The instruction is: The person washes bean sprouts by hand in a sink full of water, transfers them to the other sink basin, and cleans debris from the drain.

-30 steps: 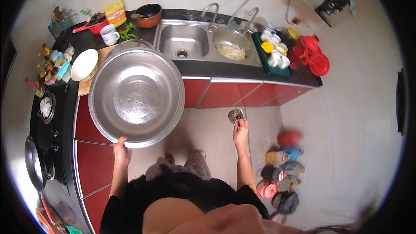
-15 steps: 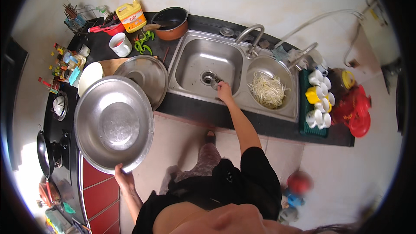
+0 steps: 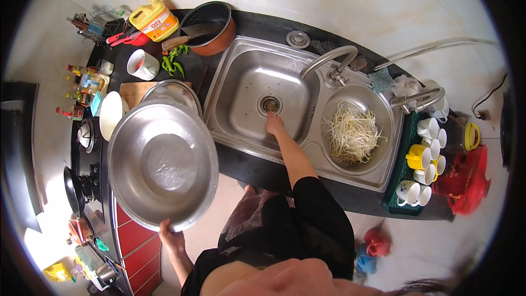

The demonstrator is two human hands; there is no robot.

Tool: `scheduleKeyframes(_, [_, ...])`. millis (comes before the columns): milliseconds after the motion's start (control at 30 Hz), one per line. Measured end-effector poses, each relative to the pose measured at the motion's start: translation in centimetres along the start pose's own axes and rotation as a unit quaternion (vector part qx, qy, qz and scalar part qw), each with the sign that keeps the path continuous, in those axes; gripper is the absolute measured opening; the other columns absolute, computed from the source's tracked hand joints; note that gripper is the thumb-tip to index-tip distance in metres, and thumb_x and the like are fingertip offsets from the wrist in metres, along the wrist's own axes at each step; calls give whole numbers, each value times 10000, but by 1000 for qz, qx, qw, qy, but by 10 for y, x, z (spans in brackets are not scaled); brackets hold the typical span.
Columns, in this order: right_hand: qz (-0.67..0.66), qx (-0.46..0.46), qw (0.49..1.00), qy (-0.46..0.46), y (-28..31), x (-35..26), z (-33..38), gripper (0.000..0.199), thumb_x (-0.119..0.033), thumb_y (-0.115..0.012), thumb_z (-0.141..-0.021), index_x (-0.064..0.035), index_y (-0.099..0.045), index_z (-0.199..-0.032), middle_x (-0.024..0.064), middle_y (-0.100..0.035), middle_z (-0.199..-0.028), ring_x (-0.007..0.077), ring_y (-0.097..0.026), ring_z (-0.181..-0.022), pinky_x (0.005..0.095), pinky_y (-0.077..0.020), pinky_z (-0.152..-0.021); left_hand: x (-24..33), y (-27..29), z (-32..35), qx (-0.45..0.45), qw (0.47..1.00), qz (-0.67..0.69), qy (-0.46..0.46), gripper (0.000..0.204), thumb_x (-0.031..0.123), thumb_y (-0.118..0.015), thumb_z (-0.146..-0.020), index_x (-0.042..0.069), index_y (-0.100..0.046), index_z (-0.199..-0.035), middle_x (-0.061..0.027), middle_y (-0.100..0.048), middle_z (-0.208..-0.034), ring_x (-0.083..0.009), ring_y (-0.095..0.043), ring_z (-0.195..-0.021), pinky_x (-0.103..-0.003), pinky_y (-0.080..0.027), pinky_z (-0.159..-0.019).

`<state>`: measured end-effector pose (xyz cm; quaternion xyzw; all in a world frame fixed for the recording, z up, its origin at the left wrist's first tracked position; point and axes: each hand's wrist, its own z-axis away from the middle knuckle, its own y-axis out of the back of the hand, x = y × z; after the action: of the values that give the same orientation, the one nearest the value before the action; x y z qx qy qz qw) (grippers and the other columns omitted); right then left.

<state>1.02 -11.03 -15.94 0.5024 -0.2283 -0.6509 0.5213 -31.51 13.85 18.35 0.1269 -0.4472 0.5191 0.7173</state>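
Observation:
My left hand (image 3: 172,235) is closed on the near rim of a large, shiny metal basin (image 3: 170,159), holding it tilted left of the sink. Nothing but a wet sheen shows inside it. Down in the rectangular sink bowl (image 3: 241,107), my right hand (image 3: 275,124) reaches to the drain. Its fingertips are pinched together at the near edge of the drain strainer (image 3: 269,103), which has brownish bits in it. A few dark specks lie on the bowl's floor. Bean sprouts (image 3: 353,134) fill much of the round bowl at right.
Right of the sink, a green rack (image 3: 408,161) holds several mugs. Behind the basin lie a metal lid (image 3: 172,92) and a white bowl (image 3: 111,114). Farther back are green peppers (image 3: 174,63), a mug (image 3: 143,66) and a brown pot (image 3: 216,38) with a knife (image 3: 192,37) across it.
My right hand has lowered slightly at the drain; the strainer, tilted in the fingers before, now sits flatter in the drain. The view has shifted, and the basin still hangs from my left hand.

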Motion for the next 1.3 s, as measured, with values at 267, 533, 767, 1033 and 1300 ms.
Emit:
scheduleKeyframes(267, [-370,56,927,-19,92,15,26,249,-157,-519,-790,-15,-490,-992,106,-564,-839,225,-546,-748,311,-442,-656,-22,-79,-50,-123,988,-84,47,267,27,-462,-751,-61,-465,-1003,-115,-539,-966,-221,-518,-908,-346,-406,-820])
scheduleKeyframes(533, [-572,245,781,-50,194,36,131,96,-108,-467,-825,-20,-501,-845,16,-510,-622,82,-472,-537,202,-407,-519,-96,-172,-141,-275,923,-202,177,221,90,-469,-751,-18,-499,-942,-73,-555,-902,-189,-547,-791,-329,-468,-681])
scheduleKeyframes(767, [-528,285,792,-114,184,57,161,122,-57,-460,-820,-33,-516,-926,19,-536,-769,76,-494,-631,199,-424,-568,-156,-193,-200,-331,877,-228,263,222,104,-471,-746,-5,-498,-938,-79,-550,-896,-194,-548,-813,-334,-477,-686])
scheduleKeyframes(1033, [-542,267,786,-132,176,76,170,122,-67,-467,-822,-30,-513,-929,25,-537,-777,76,-496,-629,197,-419,-556,-163,-197,-219,-306,880,-220,288,213,128,-474,-773,0,-492,-942,-90,-548,-927,-197,-546,-849,-320,-474,-715])
scheduleKeyframes(1300, [-559,237,783,-135,187,115,196,117,-67,-464,-824,-23,-511,-921,29,-536,-761,78,-500,-628,200,-420,-546,-167,-208,-214,-298,879,-265,260,238,92,-539,-751,-10,-502,-963,-107,-553,-936,-214,-548,-856,-339,-474,-734])
